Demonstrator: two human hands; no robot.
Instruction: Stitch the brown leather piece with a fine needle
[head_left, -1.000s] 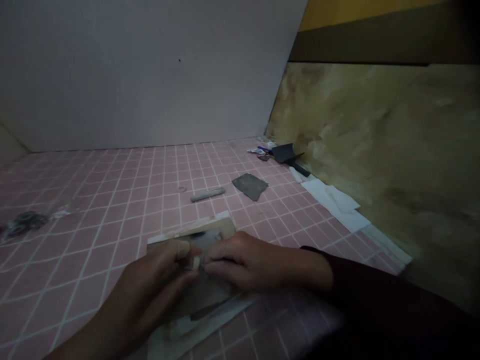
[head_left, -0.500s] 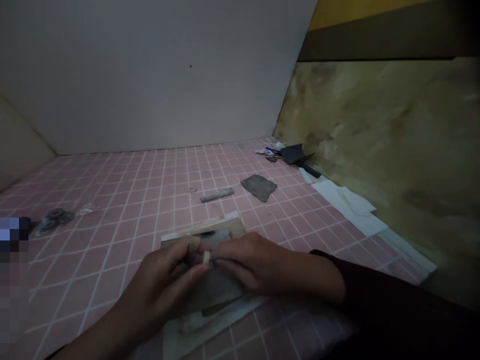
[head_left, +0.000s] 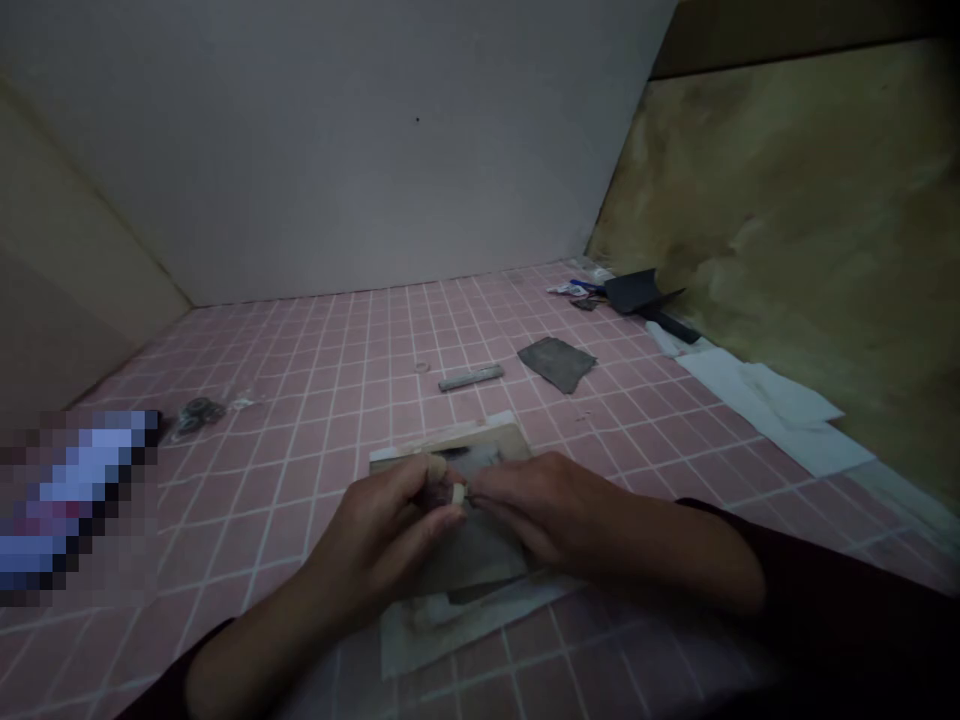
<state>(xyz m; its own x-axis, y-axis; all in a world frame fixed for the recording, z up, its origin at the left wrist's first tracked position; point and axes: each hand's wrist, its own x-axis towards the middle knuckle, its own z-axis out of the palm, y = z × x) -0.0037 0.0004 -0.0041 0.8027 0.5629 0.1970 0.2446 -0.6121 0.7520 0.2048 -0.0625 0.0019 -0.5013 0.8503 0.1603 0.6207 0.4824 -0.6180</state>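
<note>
Low in front of the wearer, at the near side of a pink desk [head_left: 330, 470] with a white grid pattern, two bare hands meet over a wooden board [head_left: 519, 438]. The left hand [head_left: 397, 520] is nearly closed, its thumb and forefinger pinching a small pale band [head_left: 458, 494] that sits between the hands, above the board. A tan wrapping [head_left: 436, 468] covers part of one left finger, perhaps to shield the skin. The right hand [head_left: 551, 505] comes in from the other side, palm down, fingers drawn together and tips at the band; whether they grip the band or something thin is too dark to tell. Holding it from both sides probably keeps so small a piece steady.

On the board lies a grey sheet [head_left: 480, 555]; beneath is white paper [head_left: 409, 648], smudged, likely there to protect the desk. Just beyond the board are a thin ring [head_left: 422, 367], a grey bar [head_left: 471, 378] and a dark, rough-looking sheet [head_left: 559, 364], seemingly kept within easy reach. Farther right, near the stained wall, are a black scoop-like object [head_left: 637, 291] and white sheets [head_left: 795, 397]. At left, a dark bundle [head_left: 199, 412] lies near a pixelated, phone-like shape [head_left: 97, 480].
</note>
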